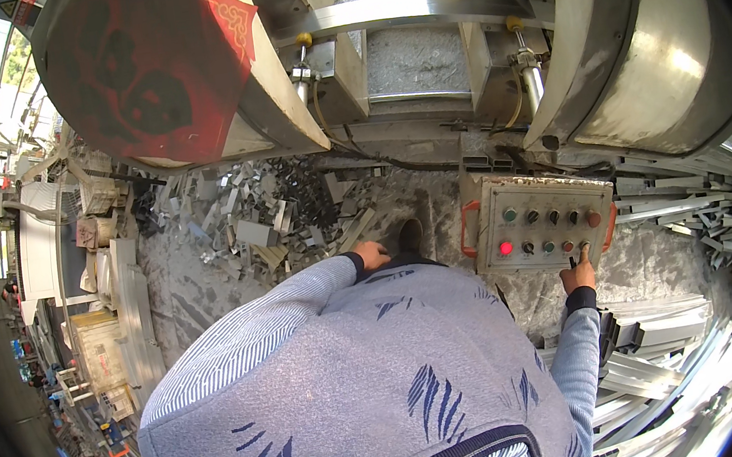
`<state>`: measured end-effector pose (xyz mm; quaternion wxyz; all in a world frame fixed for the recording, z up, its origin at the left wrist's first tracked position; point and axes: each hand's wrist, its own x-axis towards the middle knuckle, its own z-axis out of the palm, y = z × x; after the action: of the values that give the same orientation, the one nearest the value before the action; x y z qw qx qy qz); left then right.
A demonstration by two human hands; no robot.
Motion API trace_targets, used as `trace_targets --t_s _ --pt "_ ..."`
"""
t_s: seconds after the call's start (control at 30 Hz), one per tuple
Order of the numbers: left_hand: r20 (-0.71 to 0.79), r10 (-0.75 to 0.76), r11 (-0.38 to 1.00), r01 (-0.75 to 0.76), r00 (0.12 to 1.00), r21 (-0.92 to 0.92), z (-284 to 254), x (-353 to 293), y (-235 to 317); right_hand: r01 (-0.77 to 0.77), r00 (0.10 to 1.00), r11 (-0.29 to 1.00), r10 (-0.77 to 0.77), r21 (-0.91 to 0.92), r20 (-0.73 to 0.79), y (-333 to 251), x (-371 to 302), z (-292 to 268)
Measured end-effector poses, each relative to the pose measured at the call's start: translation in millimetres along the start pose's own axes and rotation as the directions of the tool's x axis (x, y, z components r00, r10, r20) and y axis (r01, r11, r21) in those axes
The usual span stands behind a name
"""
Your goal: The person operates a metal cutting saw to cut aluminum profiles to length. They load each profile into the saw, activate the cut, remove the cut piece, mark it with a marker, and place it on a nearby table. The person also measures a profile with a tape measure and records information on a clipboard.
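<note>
At the lower right corner of a grey control box (510, 202), my right hand (580, 272) points with its index finger stretched out. The fingertip is on or just over a push button, which it covers. A small dark shape shows beside that finger; I cannot make out what it is. Red-lit on the panel's left side is a round indicator lamp (505, 248), with several knobs and buttons around it. My left hand (372, 253) hangs in front of my body, fingers loosely apart, holding nothing that shows. Below it is my shoe (410, 234).
Ahead stands a large machine with a red-covered rounded housing (152, 81), a pale metal housing (648, 53) and a crossing metal bar (402, 11). Metal offcuts (255, 229) litter the floor at left. Long metal profiles (661, 365) are piled at right, near my right arm.
</note>
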<state>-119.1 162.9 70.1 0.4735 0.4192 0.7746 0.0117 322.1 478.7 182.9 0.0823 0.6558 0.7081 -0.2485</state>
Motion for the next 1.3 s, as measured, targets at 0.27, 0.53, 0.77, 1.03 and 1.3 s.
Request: trace_targets --t_s 0.27,0.53,0.77,1.03,1.3 --pt "-0.014 -0.006 0.999 0.005 1.000 -0.051 3 -2 -4 -0.010 1.000 1.000 0.010 0.012 0.002 2 2 2" --pt "-0.016 -0.007 1.000 0.007 1.000 -0.029 2 -4 -5 0.005 1.000 1.000 -0.005 -0.006 0.021 -1 0 -1" --pt "-0.013 -0.016 1.000 0.016 1.000 -0.006 -1 -12 -1 0.010 1.000 1.000 -0.009 -0.022 0.014 -1 1 0" --pt "0.007 -0.043 0.998 0.043 0.999 0.035 1 -18 -1 -0.004 1.000 0.999 0.005 -0.051 0.027 0 2 2" --pt "-0.005 -0.018 1.000 0.018 1.000 0.003 4 -15 -5 0.001 1.000 1.000 -0.001 -0.016 0.001 1 1 4"
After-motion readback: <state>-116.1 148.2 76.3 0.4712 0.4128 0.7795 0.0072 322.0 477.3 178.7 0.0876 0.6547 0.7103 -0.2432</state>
